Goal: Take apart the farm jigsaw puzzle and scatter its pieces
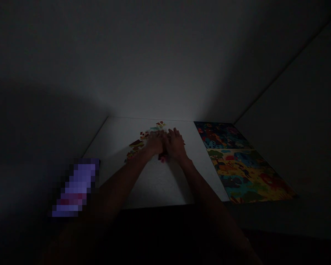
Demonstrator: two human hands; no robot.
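Note:
Loose jigsaw puzzle pieces lie in a heap on the white tabletop. My left hand rests palm-down over the heap, its fingers reaching toward the other hand; they show only dimly. Close beside it, my right hand lies flat on the pieces with its fingers stretched out and slightly apart. Some pieces are hidden beneath both hands. A few more pieces show beyond the fingertips, and a reddish piece lies between my wrists.
At the table's right side lie two colourful animal pictures: a dark one at the back and a yellow one nearer me. A blurred-out, lit purple screen is at the left edge. A pale wall rises behind the table. The light is dim.

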